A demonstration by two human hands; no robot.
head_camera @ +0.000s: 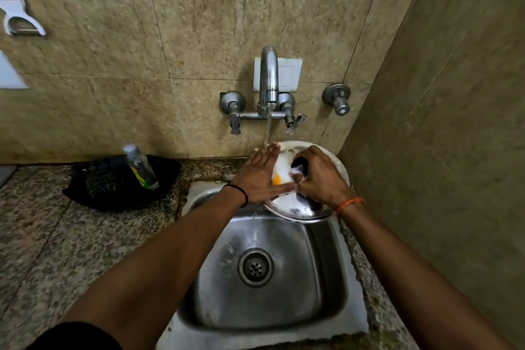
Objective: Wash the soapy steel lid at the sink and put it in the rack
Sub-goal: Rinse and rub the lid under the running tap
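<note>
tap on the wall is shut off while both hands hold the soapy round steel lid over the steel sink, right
Not quite: the head view shows the chrome wall tap running, its stream falling onto the left hand. The rest stands: the left hand and the right hand hold the soapy round steel lid over the steel sink.
</note>
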